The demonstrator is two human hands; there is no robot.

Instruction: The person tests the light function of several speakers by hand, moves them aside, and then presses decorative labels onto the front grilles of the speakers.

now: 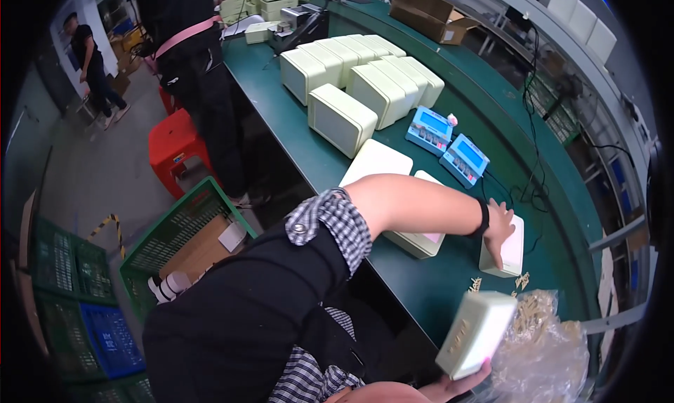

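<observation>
My left hand [499, 227] reaches across the bench, its thumb and fingers round the near left side of a pale plastic box [513, 248] standing on the green top. Close to me, my right hand [456, 387] holds up another pale cream plastic box [481, 333] by its lower end. That box is tilted, with small tan pieces in a row on its side. Loose small tan pieces [521, 281] lie between the two boxes. A clear plastic bag [540, 347] with more tan pieces sits beside the held box. Under my left forearm is a pale box [419, 243], partly hidden.
Rows of pale boxes [379, 87] stand farther along the bench. Two blue devices with screens [454, 143] and black cables sit by them. A cardboard box [428, 13] is at the back. On the left are a green crate [140, 259], a red stool [175, 147] and two people.
</observation>
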